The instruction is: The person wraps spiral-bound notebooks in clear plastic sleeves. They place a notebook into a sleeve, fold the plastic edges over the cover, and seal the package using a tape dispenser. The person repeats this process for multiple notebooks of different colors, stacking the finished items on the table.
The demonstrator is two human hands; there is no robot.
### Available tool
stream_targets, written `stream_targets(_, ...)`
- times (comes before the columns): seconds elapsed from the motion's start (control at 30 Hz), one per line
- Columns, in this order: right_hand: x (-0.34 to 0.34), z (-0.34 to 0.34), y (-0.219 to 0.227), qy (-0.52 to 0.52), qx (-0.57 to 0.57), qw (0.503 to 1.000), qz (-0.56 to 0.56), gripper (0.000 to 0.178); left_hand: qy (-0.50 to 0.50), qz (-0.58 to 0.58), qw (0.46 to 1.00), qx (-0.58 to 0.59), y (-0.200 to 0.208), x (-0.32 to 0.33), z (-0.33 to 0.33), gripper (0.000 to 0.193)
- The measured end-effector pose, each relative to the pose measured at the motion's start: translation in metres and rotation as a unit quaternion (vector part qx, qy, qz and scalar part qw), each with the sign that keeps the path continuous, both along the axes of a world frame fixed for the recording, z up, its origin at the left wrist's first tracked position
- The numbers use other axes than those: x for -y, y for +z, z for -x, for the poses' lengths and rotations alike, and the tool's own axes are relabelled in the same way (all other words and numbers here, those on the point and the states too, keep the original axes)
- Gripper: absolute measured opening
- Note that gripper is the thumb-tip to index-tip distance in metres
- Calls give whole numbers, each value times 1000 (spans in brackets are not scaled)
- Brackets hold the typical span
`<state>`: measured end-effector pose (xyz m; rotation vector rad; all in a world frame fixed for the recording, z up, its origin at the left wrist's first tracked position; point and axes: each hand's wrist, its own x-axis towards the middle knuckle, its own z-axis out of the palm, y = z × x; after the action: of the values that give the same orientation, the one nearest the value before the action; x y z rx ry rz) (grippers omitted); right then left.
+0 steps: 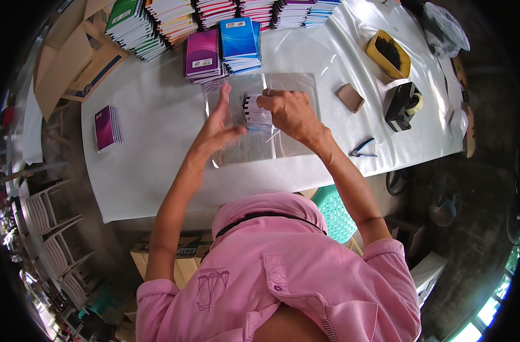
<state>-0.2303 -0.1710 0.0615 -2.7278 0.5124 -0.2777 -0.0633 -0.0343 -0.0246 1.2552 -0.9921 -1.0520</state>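
Observation:
A small stack of spiral notebooks (258,112), page edges and dark binding loops showing, stands over a pile of clear plastic sheets (294,149) in front of me. My right hand (291,111) is closed on the stack's right side, its fingers bent over the top. On the left, my left hand (219,126) is open beside the stack, with the fingers pointing away from me and the thumb stretched toward the notebooks. Whether the thumb touches them I cannot tell. Just beyond lie piles of purple notebooks (202,52) and blue notebooks (239,40).
Tall notebook stacks (171,17) line the far edge, beside an open cardboard box (92,65). Purple notebooks (105,128) lie at left. To the right are a brown block (350,98), blue-handled pliers (362,149), a tape dispenser (401,107) and a yellow tray (405,69) of dark pieces.

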Motion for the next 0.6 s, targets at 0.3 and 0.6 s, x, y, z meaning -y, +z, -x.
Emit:
stream_targets(0.3, 2, -7, 1, 48, -16, 997, -55, 20, -22, -46, 998, 45, -65, 25, 10, 111)
stream_targets(0.6, -5, -33, -19, 102, -35, 994, -29, 12, -28, -80, 993, 87, -37, 22, 11, 103)
